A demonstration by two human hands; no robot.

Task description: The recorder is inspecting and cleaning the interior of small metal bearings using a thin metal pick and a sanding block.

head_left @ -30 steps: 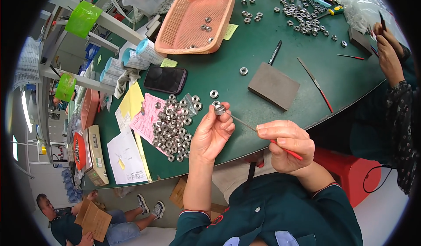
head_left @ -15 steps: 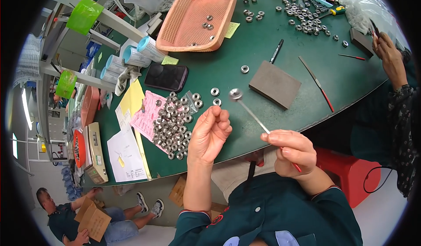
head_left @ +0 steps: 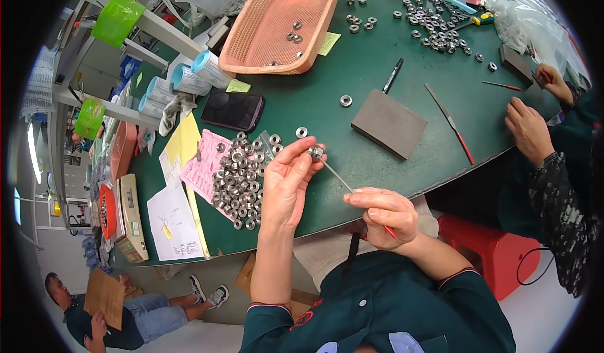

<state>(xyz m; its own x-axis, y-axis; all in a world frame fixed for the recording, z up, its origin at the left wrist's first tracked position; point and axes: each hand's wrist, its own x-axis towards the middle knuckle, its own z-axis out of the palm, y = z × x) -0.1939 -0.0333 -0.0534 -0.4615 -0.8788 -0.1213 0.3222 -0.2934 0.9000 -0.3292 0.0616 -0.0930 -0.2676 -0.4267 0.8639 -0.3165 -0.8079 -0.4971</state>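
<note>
Between the fingertips of my left hand (head_left: 284, 186) is a small shiny metal ring (head_left: 316, 154), pinched by thumb and fingers. The tip of a thin round file (head_left: 336, 175) reaches into it or against it; the fingers partly hide the contact. My right hand (head_left: 385, 216) is closed around the red handle of this file, at the table's front edge. To the left of my left hand lies a heap of similar metal rings (head_left: 239, 180), partly on a pink paper sheet (head_left: 199, 176). Single loose rings (head_left: 302, 132) lie just beyond my fingers.
A grey block (head_left: 389, 125), a black marker (head_left: 393, 76) and a flat red-handled file (head_left: 450, 123) lie ahead right. A pink basket (head_left: 264, 67) and a phone (head_left: 233, 110) stand farther left. A co-worker's hands (head_left: 530, 126) work at the right beside another ring pile (head_left: 434, 23).
The ring on the file's tip has come left and nearer to me, and my left fingers now grip it. My right hand moved left. The co-worker's hands came lower over the table.
</note>
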